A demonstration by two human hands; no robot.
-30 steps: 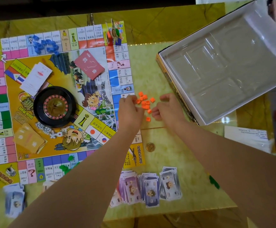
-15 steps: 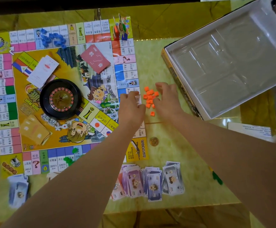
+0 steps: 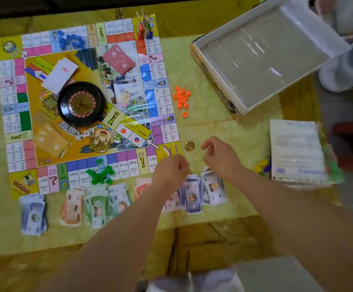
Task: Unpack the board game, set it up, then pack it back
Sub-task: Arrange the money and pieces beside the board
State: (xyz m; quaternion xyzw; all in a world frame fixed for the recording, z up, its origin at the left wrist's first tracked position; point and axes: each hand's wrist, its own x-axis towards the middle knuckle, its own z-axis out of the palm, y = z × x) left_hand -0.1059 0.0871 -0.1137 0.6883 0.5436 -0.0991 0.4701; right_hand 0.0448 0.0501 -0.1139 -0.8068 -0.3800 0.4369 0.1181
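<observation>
Head view, looking down on a yellow-green table (image 3: 203,66).

- Game board (image 3: 74,148) lies open and flat on the left half of the table.
- Box (image 3: 217,85) sits at far right, open, with a clear plastic tray inside; nothing visible in the tray.
- Printed sheet (image 3: 295,150) lies near the right edge, on the near side of the box.
- Black roulette wheel (image 3: 81,103) rests on the board's centre.
- Paper money (image 3: 192,194) is fanned in a row along the near edge of the board.
- Left hand (image 3: 170,172) is over the board's near right corner and right hand (image 3: 221,155) just beside it over the table. Both have their fingers curled inward; blur, so cannot tell if either pinches anything.
- Red card deck (image 3: 118,59) and white card deck (image 3: 60,74) lie on the board beyond the wheel.
- Orange pieces (image 3: 181,98) are heaped on the table between board and box, well apart from both hands.
- Blue pieces (image 3: 71,40) sit on the far strip, green pieces (image 3: 99,174) on the near strip.
- Gold coin (image 3: 189,145) is on the table near the right hand's fingertips, not touched.
</observation>
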